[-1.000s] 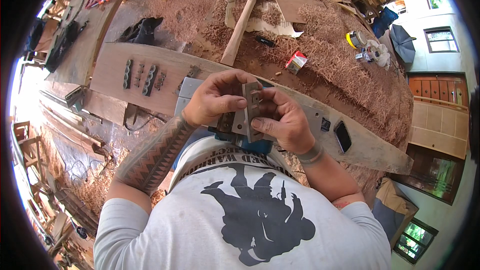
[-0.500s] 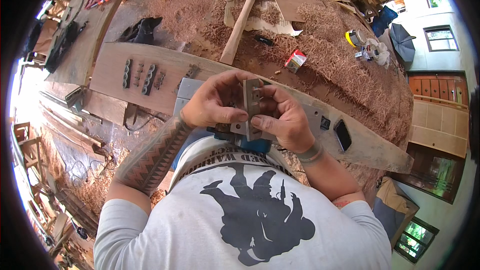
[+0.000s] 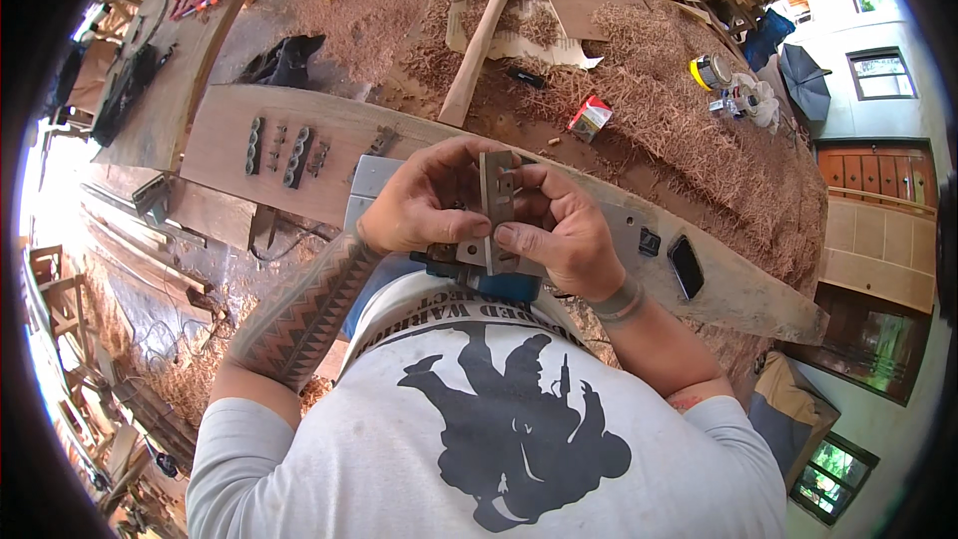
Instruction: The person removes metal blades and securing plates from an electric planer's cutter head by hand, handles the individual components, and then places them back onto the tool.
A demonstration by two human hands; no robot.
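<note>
A narrow grey metal plate with slots and holes [image 3: 491, 202] stands on end between my two hands, in front of my waist. My left hand [image 3: 429, 198] pinches it from the left, thumb and fingers closed on its edge. From the right, my right hand [image 3: 567, 240] grips it too, its thumb pressed against the lower part. Just below the hands sits a blue and grey power tool [image 3: 509, 286], mostly covered by my hands. On the long wooden board [image 3: 225, 125] to the left lie two dark metal strips with round notches [image 3: 296, 158] and several small screws [image 3: 277, 148].
Past the board, a wooden-handled hammer [image 3: 477, 60] leans with its head away from me. Shavings cover the ground around a red and white packet [image 3: 590, 117]. A phone [image 3: 686, 268] lies on the board's right part. A yellow-banded can [image 3: 711, 72] stands farther off.
The plate has turned slightly in my fingers, so more of its slotted right face shows. Both hands have shifted very little and keep their hold.
</note>
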